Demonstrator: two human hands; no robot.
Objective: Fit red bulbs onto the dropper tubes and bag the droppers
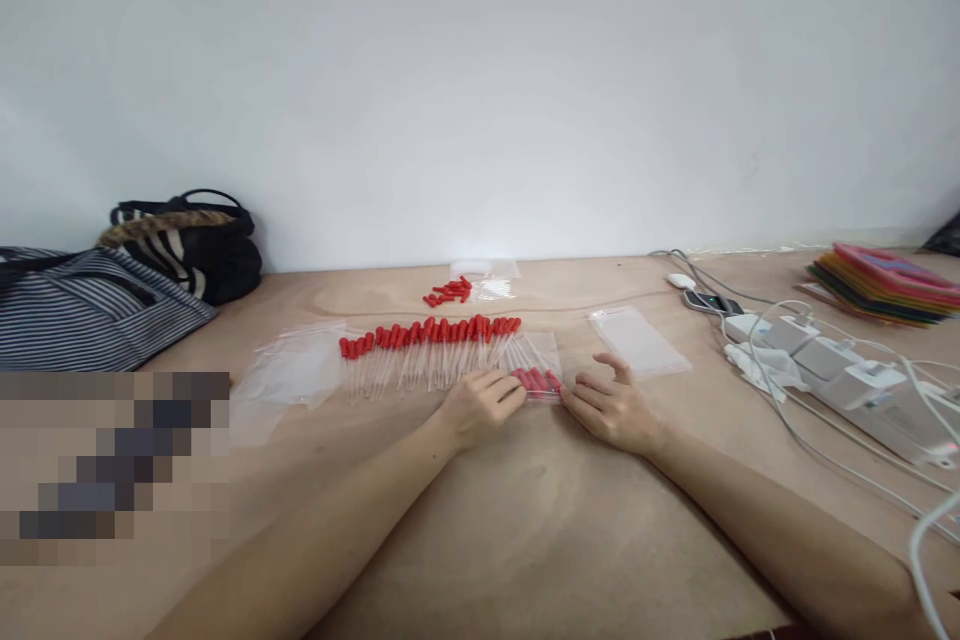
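A small transparent zip bag (pixel 541 350) lies on the table between my hands, with several red-bulbed droppers (pixel 536 382) inside it. Its zip edge faces me. My left hand (pixel 480 407) is closed at the left end of that edge, fingers pinched together. At the right end, my right hand (pixel 611 408) grips the edge with its lower fingers while one finger is raised. Just beyond my left hand, a row of loose glass-like droppers (pixel 427 345) is laid out, red bulbs pointing away from me and thin tips towards me.
Flat transparent bags (pixel 300 365) lie to the left, and another stack of bags (pixel 637 340) to the right. Red bulbs (pixel 450 292) sit near the wall. A power strip (pixel 862 385) with cables occupies the right; coloured sheets (pixel 885 285) lie behind it. Bags (pixel 187 245) stand far left.
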